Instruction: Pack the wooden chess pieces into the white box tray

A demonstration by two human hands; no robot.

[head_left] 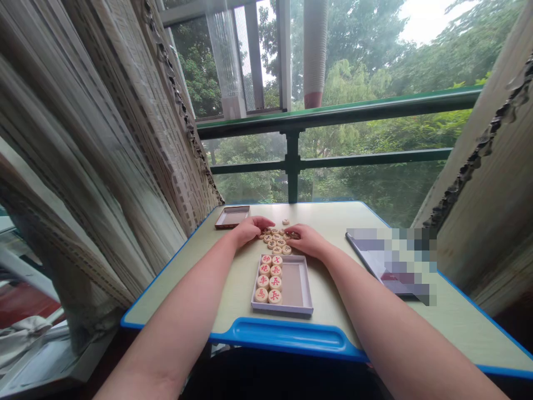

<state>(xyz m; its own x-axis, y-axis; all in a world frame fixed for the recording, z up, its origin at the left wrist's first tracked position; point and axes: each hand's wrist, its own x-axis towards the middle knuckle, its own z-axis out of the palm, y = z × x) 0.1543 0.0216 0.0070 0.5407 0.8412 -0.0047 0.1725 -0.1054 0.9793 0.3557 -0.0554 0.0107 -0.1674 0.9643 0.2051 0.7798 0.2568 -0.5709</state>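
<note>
Wooden Chinese chess pieces with dark characters (276, 237) lie in a loose cluster on the table. My left hand (250, 229) curves around the cluster's left side, fingers apart and touching its edge. On the opposite side my right hand (308, 240) rests with its fingers stretched toward the pieces. Neither hand visibly grips a piece, though the fingertips partly cover some. Closer to me is a shallow open box (308, 289). Red-marked chess pieces (275, 281) stand stacked in two columns in its left half, and bare box floor shows on the right.
A box lid (232, 216) lies at the back left of the table (179, 289). One loose piece (285, 221) sits beyond the cluster. A dark tablet-like device (378, 266), partly pixelated, is on the right. A blue tray groove (287, 335) lines the front edge. Curtains flank the window.
</note>
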